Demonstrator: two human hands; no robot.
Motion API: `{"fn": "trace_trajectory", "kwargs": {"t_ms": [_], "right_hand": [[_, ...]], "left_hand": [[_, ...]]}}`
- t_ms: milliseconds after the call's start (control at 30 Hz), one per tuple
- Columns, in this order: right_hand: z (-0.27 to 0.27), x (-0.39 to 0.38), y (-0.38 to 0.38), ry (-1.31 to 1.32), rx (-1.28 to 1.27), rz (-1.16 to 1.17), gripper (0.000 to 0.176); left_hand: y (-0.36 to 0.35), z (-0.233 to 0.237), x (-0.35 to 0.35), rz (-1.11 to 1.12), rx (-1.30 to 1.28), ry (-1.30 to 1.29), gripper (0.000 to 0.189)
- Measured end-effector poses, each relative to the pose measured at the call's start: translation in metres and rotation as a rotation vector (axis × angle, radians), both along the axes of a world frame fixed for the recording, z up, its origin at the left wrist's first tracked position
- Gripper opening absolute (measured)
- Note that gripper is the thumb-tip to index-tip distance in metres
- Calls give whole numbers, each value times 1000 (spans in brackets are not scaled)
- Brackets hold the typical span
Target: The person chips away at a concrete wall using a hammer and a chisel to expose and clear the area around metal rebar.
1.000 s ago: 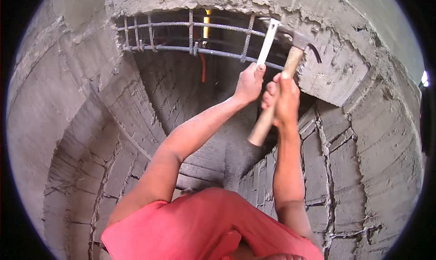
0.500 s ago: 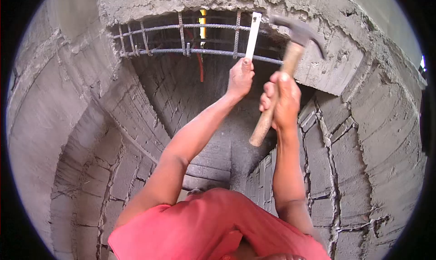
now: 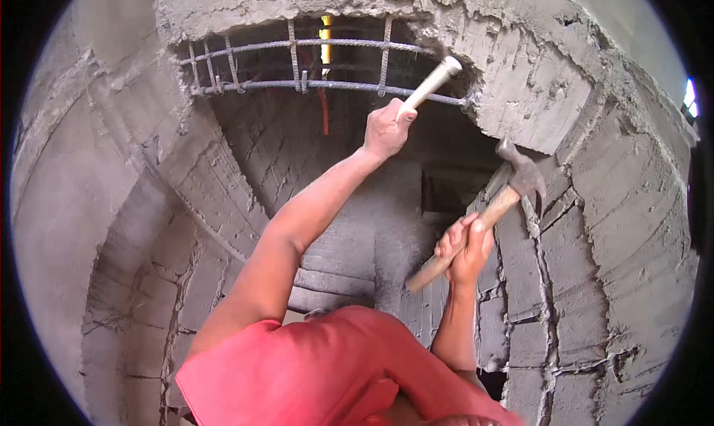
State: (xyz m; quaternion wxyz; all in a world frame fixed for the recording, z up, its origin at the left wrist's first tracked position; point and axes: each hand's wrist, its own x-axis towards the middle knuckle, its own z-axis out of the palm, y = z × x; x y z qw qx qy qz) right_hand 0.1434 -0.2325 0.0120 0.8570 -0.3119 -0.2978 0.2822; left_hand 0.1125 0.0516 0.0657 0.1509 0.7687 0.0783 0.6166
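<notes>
My left hand (image 3: 387, 130) is closed around a pale metal chisel (image 3: 429, 85). The chisel slants up to the right, its rounded outer end overlapping the broken concrete edge (image 3: 470, 80) at the right end of the rebar opening. Lower and to the right, my right hand (image 3: 466, 249) grips the wooden handle of a claw hammer (image 3: 525, 174). The hammer head is up and to the right of that hand, apart from the chisel, in front of the concrete. Fingers hide part of the hammer's handle and the chisel's near end.
Horizontal and vertical rebar (image 3: 297, 45) crosses the opening in the concrete beam (image 3: 357, 2). Behind it show a yellow upright piece (image 3: 325, 43) and a red strip (image 3: 324, 113). Rough mortared block walls (image 3: 587, 277) stand on both sides, with a dark recess (image 3: 454, 190) below the opening.
The hammer has dropped down and to the right, away from the chisel. The chisel has tilted over to the right, its outer end now lower against the broken edge.
</notes>
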Motion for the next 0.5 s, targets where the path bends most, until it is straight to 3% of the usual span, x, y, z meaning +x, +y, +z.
{"fn": "trace_trajectory", "kwargs": {"t_ms": [167,267,400,433,500], "right_hand": [[9,0,-5,-86,-7,-189,24],[21,7,-14,-101,54,-152,25],[34,7,-13,-273,19,-318,46],[41,9,-17,-343,55,-282,60],[66,7,-22,-437,198,-294,63]], "left_hand": [[-40,14,-12,-66,-243,63,56],[-40,24,-9,-5,-200,40,57],[-44,34,-25,-142,-286,62,62],[-42,37,-30,-132,-280,71,62],[-42,47,-43,-93,-287,117,60]]}}
